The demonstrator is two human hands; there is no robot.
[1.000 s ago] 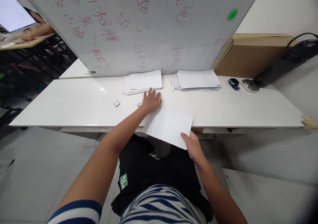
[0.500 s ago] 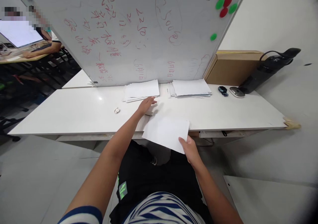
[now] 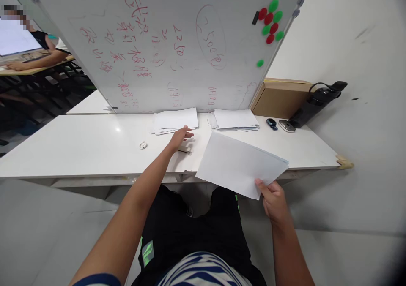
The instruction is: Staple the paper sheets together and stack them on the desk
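Observation:
My right hand [image 3: 275, 199] pinches the lower right corner of a few white sheets of paper [image 3: 239, 163], thumb on top. The sheets are tilted over the table's front edge. My left hand [image 3: 180, 138] is open over the table, fingers stretched to the right and nothing in its grasp. Close below it lies a small beige bar-shaped object [image 3: 184, 149], partly hidden by the hand; its kind is unclear. Just beyond my left fingers is one stack of white paper [image 3: 176, 118]. A second paper stack [image 3: 236, 119] lies to its right.
A whiteboard [image 3: 190, 79] with red writing and magnets stands behind the white table [image 3: 95, 146]. At right are a watch [image 3: 272, 123], a mouse [image 3: 287, 126], a black bottle [image 3: 312, 108] and a cardboard box [image 3: 279, 99]. A small white ring-shaped item [image 3: 143, 145] lies left. Another person's arm [image 3: 41, 60] shows far left.
My right hand has moved right and raised the sheets, turning them. My left hand stays near the left stack, and more of the beige object shows. The camera view has shifted.

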